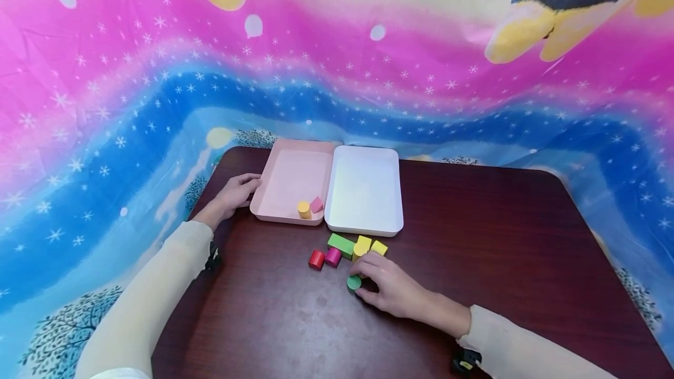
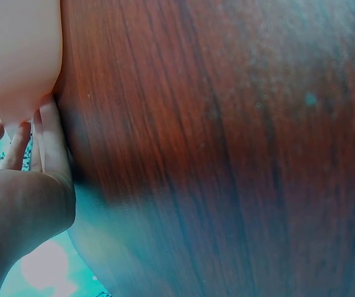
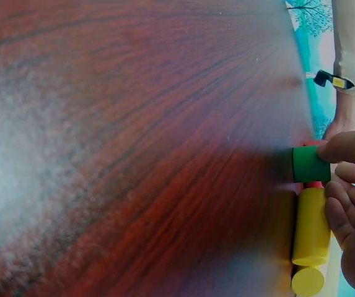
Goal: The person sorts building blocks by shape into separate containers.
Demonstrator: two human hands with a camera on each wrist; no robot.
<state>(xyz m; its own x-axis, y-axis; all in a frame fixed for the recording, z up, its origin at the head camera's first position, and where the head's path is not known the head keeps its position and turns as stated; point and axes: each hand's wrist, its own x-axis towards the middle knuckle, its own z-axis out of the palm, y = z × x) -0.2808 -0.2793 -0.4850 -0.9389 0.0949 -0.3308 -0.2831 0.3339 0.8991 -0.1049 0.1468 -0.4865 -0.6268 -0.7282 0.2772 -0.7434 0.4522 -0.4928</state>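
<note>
Cylinder of green point(image 1: 354, 284) is pinched between thumb and finger of right hand point(image 1: 392, 288), just beside yellow blocks point(image 1: 379, 248); pink tray point(image 1: 295, 171) is touched at left edge by left hand point(image 1: 231, 195), unclenched; orange-yellow cylinder point(image 1: 304, 210) and pink block point(image 1: 316, 204) are held in tray's near right corner; white tray point(image 1: 364, 189) is set alongside; green block point(image 1: 341, 245), magenta cylinder point(image 1: 333, 257) and red cylinder point(image 1: 316, 260) are grouped on table point(image 1: 474, 233).

A cream fabric sleeve point(image 1: 152, 288) fills the lower left, its matching cream sleeve point(image 1: 518, 341) the lower right; a small black wrist device point(image 1: 466, 360) there bears a yellow marking.
</note>
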